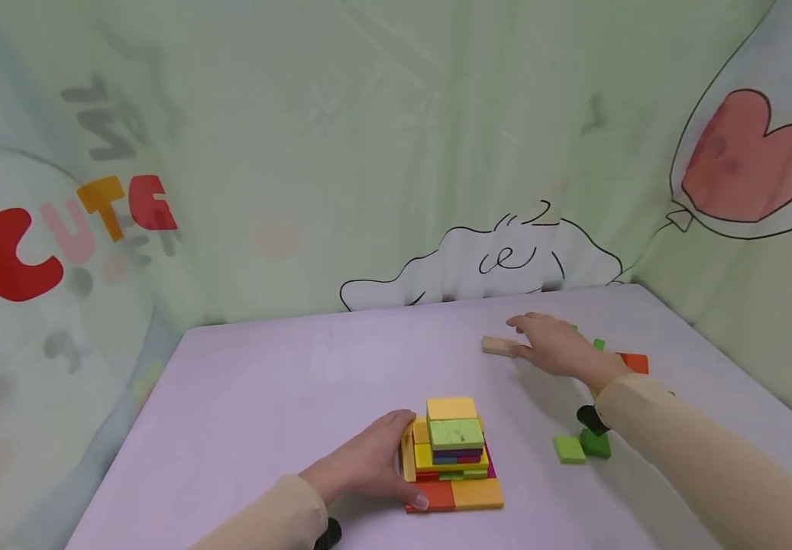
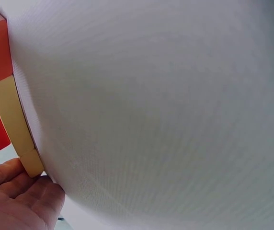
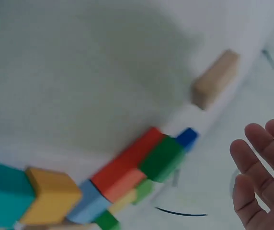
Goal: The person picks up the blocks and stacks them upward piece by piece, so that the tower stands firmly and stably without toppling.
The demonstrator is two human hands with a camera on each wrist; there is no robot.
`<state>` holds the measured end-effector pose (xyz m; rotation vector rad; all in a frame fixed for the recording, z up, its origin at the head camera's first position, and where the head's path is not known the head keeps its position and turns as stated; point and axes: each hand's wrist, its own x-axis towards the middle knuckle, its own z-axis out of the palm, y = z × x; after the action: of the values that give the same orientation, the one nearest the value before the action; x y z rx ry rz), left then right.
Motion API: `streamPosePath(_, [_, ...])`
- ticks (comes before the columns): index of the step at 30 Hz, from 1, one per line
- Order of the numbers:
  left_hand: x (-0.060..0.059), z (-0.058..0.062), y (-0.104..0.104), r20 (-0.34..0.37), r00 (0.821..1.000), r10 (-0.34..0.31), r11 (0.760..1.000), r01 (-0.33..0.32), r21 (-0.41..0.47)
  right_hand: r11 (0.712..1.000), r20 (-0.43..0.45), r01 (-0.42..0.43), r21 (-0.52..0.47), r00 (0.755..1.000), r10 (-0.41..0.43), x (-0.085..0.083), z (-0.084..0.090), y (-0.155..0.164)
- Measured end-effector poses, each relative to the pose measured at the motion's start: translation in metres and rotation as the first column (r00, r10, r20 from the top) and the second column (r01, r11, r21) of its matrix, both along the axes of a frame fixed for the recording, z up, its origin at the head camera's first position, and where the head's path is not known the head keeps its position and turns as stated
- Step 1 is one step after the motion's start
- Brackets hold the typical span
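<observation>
The left hand [image 1: 371, 462] grips the block stack [image 1: 456, 435] by its side, maybe so it won't slide. The right hand [image 1: 560, 347] is loose, holding nothing, near the plain wood block [image 1: 497, 346] on the table [image 1: 265, 397]. 2 green blocks [image 1: 569, 450] lie apart, perhaps as spares.

From the head we get soft, even light, with a faint shadow below the right hand [image 1: 555, 347] on the table [image 1: 286, 389]; at the left wrist we see it dim and grey, at the right the blocks [image 3: 127, 158] blurred
</observation>
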<state>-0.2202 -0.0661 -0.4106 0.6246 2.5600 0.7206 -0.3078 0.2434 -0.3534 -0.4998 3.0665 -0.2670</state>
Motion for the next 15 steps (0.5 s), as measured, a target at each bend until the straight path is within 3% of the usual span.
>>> streamPosePath(4, [0.000,0.000,-0.001,-0.010,1.000,-0.007,1.000,0.007,0.001,0.996,0.056,0.001,0.092,0.998,-0.007,-0.026,-0.027,0.009])
streamPosePath(7, [0.001,0.000,0.000,-0.011,1.000,-0.014,1.000,0.014,0.001,0.994,0.080,0.006,0.111,0.997,-0.015,-0.035,-0.041,0.013])
streamPosePath(15, [0.001,0.001,0.000,-0.016,1.000,-0.006,1.000,0.006,-0.012,0.997,0.130,0.043,0.072,0.990,-0.052,-0.032,-0.044,0.010])
